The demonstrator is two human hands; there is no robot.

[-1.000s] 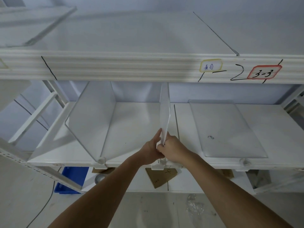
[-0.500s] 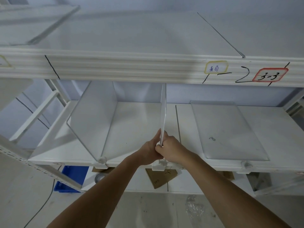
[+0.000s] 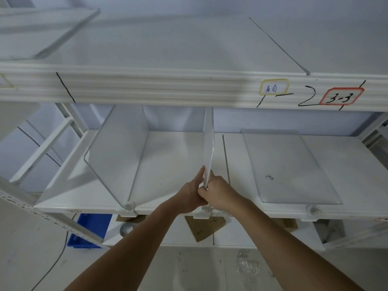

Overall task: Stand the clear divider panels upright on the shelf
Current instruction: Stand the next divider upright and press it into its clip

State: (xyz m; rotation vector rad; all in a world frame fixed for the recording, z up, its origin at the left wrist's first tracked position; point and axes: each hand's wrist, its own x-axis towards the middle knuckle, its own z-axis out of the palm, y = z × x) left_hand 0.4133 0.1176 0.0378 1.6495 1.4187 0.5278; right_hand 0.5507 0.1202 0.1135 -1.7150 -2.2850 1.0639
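A clear divider panel (image 3: 209, 143) stands upright, edge-on to me, in the middle of the white shelf (image 3: 176, 164). My left hand (image 3: 192, 194) and my right hand (image 3: 218, 193) pinch its front lower edge from either side, just above a white clip (image 3: 202, 214) on the shelf's front lip. To the left a second clear panel (image 3: 117, 156) stands upright in its own clip (image 3: 128, 205). On the right a third clear panel (image 3: 287, 164) lies flat on the shelf, behind a clip (image 3: 311, 209).
An upper shelf (image 3: 168, 87) with labels hangs close above the panels' top edges. Another clear panel (image 3: 42, 32) lies flat on it at far left. Below are a lower shelf with cardboard (image 3: 204, 226) and a blue bin (image 3: 90, 229) on the floor.
The middle panel has straightened from a slight tilt to near vertical. Both hands stay pinched on its front edge and have barely shifted.
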